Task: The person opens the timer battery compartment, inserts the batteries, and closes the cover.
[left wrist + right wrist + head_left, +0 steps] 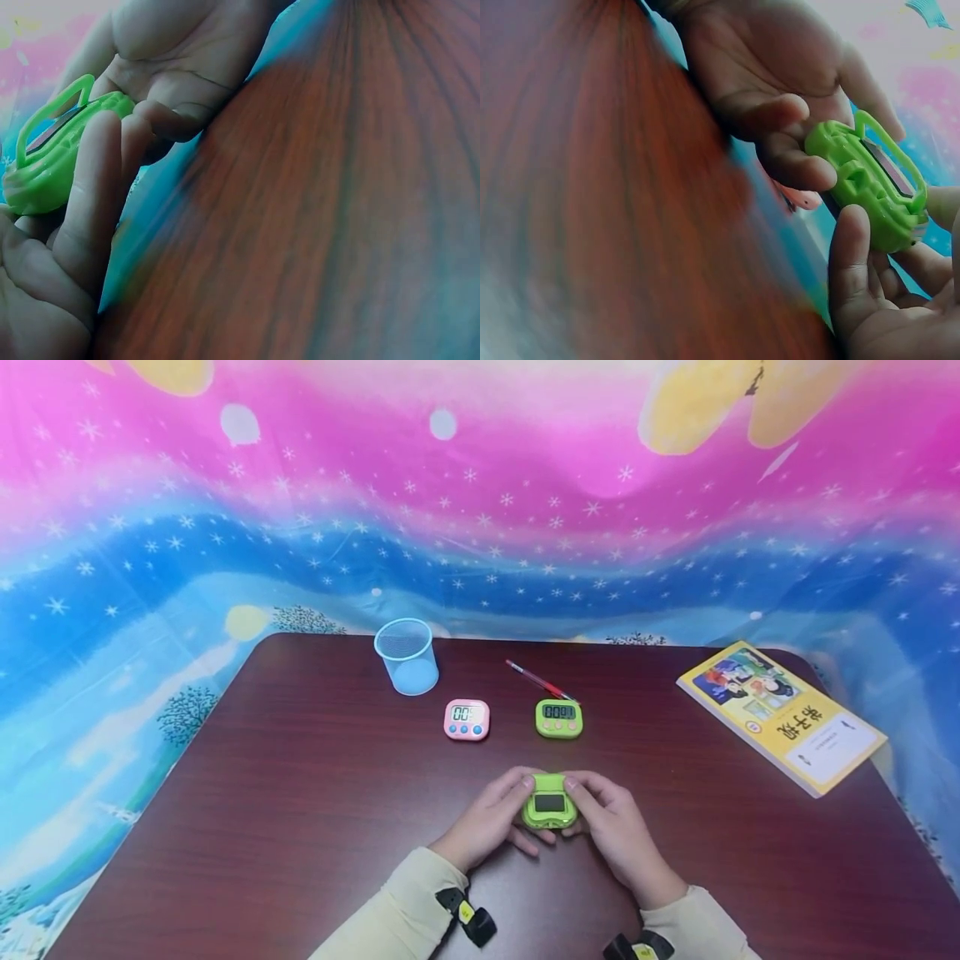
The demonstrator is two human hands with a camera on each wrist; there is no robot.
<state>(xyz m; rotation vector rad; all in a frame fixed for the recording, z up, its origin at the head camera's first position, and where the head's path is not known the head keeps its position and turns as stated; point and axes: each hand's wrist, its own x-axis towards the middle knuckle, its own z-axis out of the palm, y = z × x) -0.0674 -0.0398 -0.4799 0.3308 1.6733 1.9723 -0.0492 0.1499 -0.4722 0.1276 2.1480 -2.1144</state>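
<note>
Both hands hold a green digital timer (550, 782) between them above the table, near its front middle. Its back faces up, showing a dark rectangular panel (550, 803); a thin green loop stand (46, 112) is swung out from it in the left wrist view. My left hand (487, 817) pinches one side, thumb on top and fingers beneath. On the opposite side my right hand (618, 827) grips it the same way. Just beyond the hands, a second green timer (558, 729) and a pink timer (467, 731) with blue buttons lie display up.
A light blue mesh pen cup (414, 672) stands at the back left. Behind the second green timer lies a red pen (536, 678). A thick yellow book (795, 727) rests at the right edge of the dark wooden table (300, 760). A colourful cloth (480, 527) hangs behind.
</note>
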